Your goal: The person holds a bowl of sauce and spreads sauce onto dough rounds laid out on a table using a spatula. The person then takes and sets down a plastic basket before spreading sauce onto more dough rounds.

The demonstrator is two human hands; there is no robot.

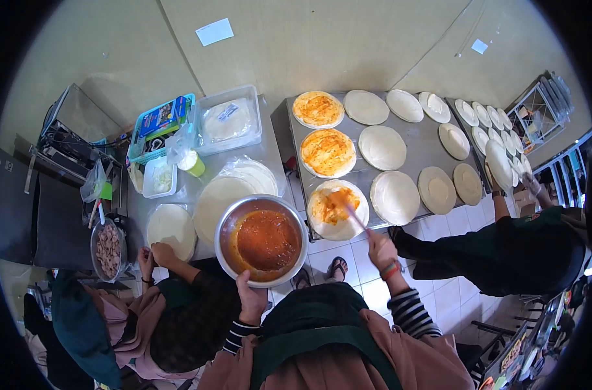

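Note:
My left hand [249, 300] grips the rim of a steel bowl [298, 261] of red-orange sauce [266, 240], tilted a little towards me. In my right hand [381, 249] is a long-handled utensil [357, 218]. Its head is blurred and smeared with sauce, so I cannot tell its exact kind. That head is over the nearest left dough round [338, 231], whose middle carries an uneven patch of sauce. Two sauced rounds, a middle one [328, 153] and a far one [318, 109], lie behind it. Plain dough rounds [395, 197] sit to their right.
A co-worker's hands [159, 255] touch a dough round [172, 229] at left, near a bowl of meat pieces [109, 250]. Another person [516, 250] holds a dough round [498, 164] at right. Tubs [253, 133] stand on the left table; a floor gap separates both tables.

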